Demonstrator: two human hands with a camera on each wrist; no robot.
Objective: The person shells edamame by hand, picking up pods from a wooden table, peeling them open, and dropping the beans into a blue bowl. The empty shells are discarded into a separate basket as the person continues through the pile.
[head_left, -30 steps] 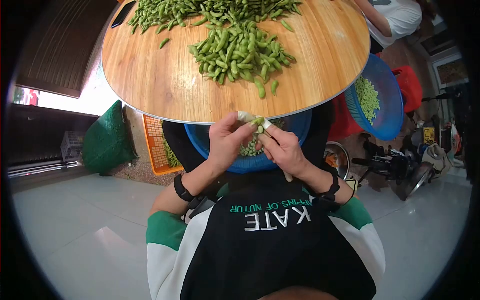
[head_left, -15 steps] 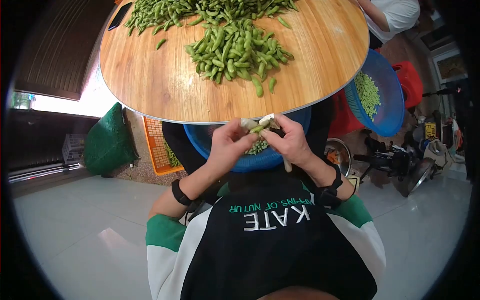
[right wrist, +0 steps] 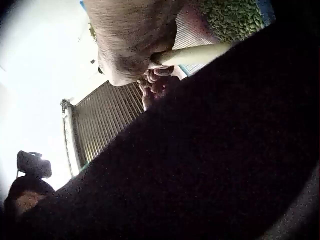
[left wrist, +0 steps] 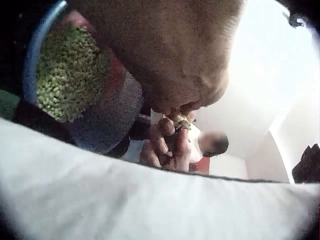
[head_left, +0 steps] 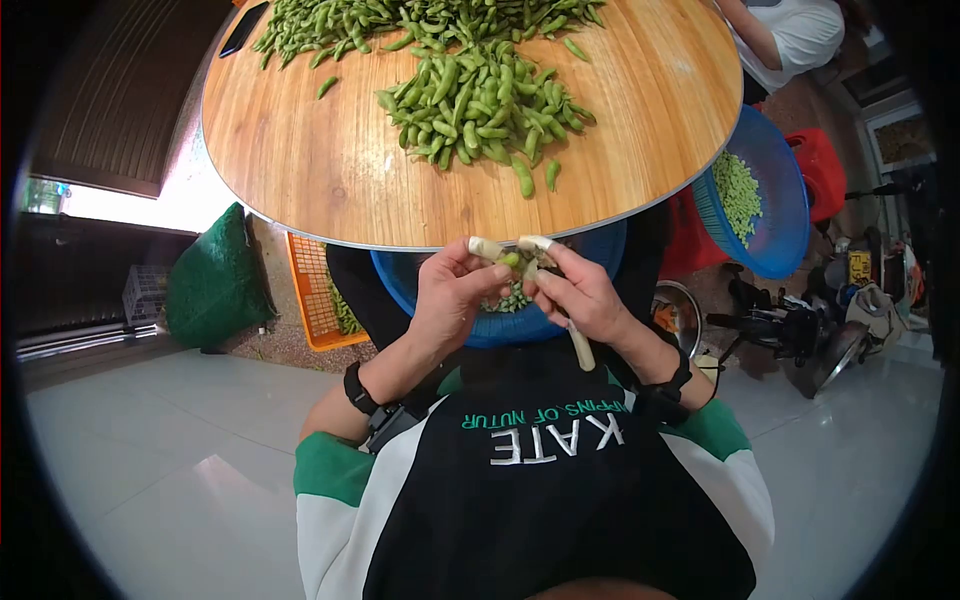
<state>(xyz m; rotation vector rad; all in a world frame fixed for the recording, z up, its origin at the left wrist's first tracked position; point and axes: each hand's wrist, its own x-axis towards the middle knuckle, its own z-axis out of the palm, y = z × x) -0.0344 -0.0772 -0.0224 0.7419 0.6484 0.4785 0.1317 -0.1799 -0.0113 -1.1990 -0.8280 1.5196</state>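
Both hands meet over a blue basin (head_left: 395,285) at the table's near edge. My left hand (head_left: 446,295) pinches a green soybean pod (head_left: 511,259) between thumb and forefinger. Opposite it, my right hand (head_left: 588,298) has thumb and forefinger close together beside the pod, near pale husk bits. A pale, smooth stick (head_left: 582,350) juts from under the right palm toward the body; in the right wrist view the stick (right wrist: 195,54) runs out from the curled fingers. Whitish covers wrap both forefingers. Shelled beans (head_left: 513,300) lie in the basin below.
A heap of soybean pods (head_left: 480,110) covers part of the round wooden table (head_left: 300,180), with a phone (head_left: 243,30) at its far left. An orange crate (head_left: 310,300) stands left, beside a green sack (head_left: 215,280). Another blue basin (head_left: 775,230) of beans sits right, near another person (head_left: 800,35).
The hands stay over the basin. The right fingers drew in close to the pod, then shifted slightly right of it, and more of the pale stick shows below the right palm.
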